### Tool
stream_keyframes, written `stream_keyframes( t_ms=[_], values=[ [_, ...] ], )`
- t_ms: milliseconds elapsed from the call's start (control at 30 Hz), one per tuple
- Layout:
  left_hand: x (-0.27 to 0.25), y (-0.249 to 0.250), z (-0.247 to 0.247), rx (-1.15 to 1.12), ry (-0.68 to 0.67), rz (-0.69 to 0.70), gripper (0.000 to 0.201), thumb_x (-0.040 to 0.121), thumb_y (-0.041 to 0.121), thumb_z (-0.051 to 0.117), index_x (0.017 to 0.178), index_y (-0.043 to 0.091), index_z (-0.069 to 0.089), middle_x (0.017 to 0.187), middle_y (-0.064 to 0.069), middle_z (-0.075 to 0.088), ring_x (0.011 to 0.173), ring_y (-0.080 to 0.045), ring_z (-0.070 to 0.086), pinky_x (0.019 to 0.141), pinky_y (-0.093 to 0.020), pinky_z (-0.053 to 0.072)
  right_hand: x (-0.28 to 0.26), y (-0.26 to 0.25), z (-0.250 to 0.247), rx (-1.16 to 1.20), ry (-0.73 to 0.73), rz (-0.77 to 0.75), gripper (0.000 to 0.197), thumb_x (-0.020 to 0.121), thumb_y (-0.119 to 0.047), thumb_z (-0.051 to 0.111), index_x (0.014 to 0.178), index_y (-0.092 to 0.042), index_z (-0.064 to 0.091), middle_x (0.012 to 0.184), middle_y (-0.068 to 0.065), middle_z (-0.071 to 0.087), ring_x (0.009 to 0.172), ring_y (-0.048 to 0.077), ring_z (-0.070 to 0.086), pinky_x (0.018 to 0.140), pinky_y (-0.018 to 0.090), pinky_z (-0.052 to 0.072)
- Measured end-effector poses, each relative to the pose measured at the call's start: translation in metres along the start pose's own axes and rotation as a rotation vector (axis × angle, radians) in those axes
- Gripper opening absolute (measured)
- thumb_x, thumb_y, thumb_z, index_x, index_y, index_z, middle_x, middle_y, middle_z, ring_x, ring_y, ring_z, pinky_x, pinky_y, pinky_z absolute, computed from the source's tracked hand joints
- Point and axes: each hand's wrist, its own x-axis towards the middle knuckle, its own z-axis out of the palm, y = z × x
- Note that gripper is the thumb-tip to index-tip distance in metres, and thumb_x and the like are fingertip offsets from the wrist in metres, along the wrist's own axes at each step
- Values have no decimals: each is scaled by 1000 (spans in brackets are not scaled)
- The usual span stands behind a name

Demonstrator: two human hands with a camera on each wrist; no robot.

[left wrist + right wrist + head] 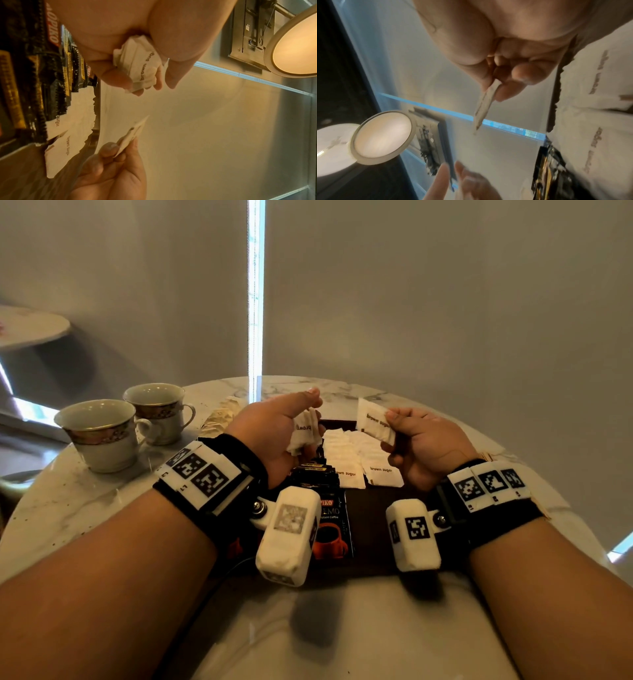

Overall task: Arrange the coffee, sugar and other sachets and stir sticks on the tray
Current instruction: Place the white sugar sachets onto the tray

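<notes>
My left hand (291,422) is curled round a small bunch of white brown sugar sachets (303,431) (142,67), held above the dark tray (373,518). Thumb and fingers of my right hand (407,433) pinch a single brown sugar sachet (375,422) (484,105), lifted over the tray's far right. On the tray lie rows of white sugar sachets (356,457) and a stack of black Kopiko coffee sachets (329,508) (51,67). Both wrists hover above the tray's near half.
Two empty teacups (102,433) (161,409) stand on the round marble table (102,498) at the left. Beige sachets (222,414) lie on the table behind my left hand. Wooden stir sticks (488,455) peek out by my right wrist. A second table (30,326) stands far left.
</notes>
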Motion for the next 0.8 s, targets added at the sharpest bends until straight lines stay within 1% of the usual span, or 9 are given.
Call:
stream_keyframes(
  t_ms=[67, 167, 233, 300, 333, 433, 500, 633, 800],
  values=[
    [0, 0, 0, 5, 4, -7, 18, 94, 30, 67, 92, 13, 68, 84, -4, 61, 68, -17, 62, 46, -25, 45, 3, 3, -8, -41, -7, 124, 10, 97, -13, 56, 102, -7, 63, 81, 12, 66, 51, 15, 53, 37, 22, 33],
    [-2, 1, 1, -9, 3, -10, 17, 94, 29, 67, 93, 12, 68, 79, -3, 62, 65, -17, 63, 46, -25, 45, 2, 7, -16, -151, -115, 323, 21, 100, -16, 52, 112, -2, 63, 85, 13, 69, 49, 13, 53, 35, 19, 34],
    [-3, 1, 1, -19, 2, -11, 17, 93, 28, 68, 94, 11, 68, 77, -3, 62, 63, -16, 63, 46, -24, 45, 1, 8, -17, -216, -161, 376, 24, 100, -16, 52, 118, -3, 62, 79, 10, 71, 46, 10, 56, 35, 17, 35],
    [-4, 2, 2, -20, 3, -6, 16, 94, 28, 67, 95, 11, 67, 77, -3, 62, 61, -15, 63, 47, -24, 45, 1, 8, -17, -249, -156, 386, 25, 98, -16, 56, 118, -3, 62, 74, 8, 72, 45, 9, 57, 36, 17, 35],
    [-4, 2, 2, -21, 5, -2, 16, 94, 27, 67, 96, 11, 67, 76, -3, 62, 60, -15, 63, 47, -24, 45, 1, 8, -17, -263, -154, 388, 24, 98, -16, 57, 118, -4, 63, 76, 8, 73, 46, 9, 56, 36, 17, 35],
    [-5, 2, 2, -18, 14, 0, 16, 94, 27, 67, 96, 11, 68, 75, -2, 63, 59, -14, 63, 47, -24, 45, 1, 7, -19, -312, -172, 395, 23, 96, -17, 60, 116, -7, 68, 87, 9, 76, 50, 7, 52, 39, 17, 37],
    [-5, 2, 3, -15, 13, -2, 16, 94, 27, 67, 96, 11, 68, 76, -2, 63, 58, -14, 64, 47, -24, 46, 1, 7, -19, -346, -182, 388, 23, 94, -16, 61, 115, -10, 70, 90, 9, 76, 51, 6, 52, 40, 16, 37],
    [-5, 2, 3, -13, 9, -4, 16, 94, 27, 67, 97, 11, 67, 78, -3, 62, 59, -14, 63, 47, -24, 46, 1, 6, -18, -349, -201, 388, 22, 95, -11, 60, 114, -11, 70, 85, 8, 75, 49, 6, 53, 39, 15, 36],
    [-5, 1, 3, -10, -3, -7, 16, 94, 28, 66, 95, 12, 67, 77, -2, 62, 59, -14, 63, 47, -24, 46, 4, 9, -15, -350, -264, 399, 21, 96, -4, 55, 113, -8, 66, 91, 12, 74, 53, 8, 59, 40, 16, 41]
  ],
)
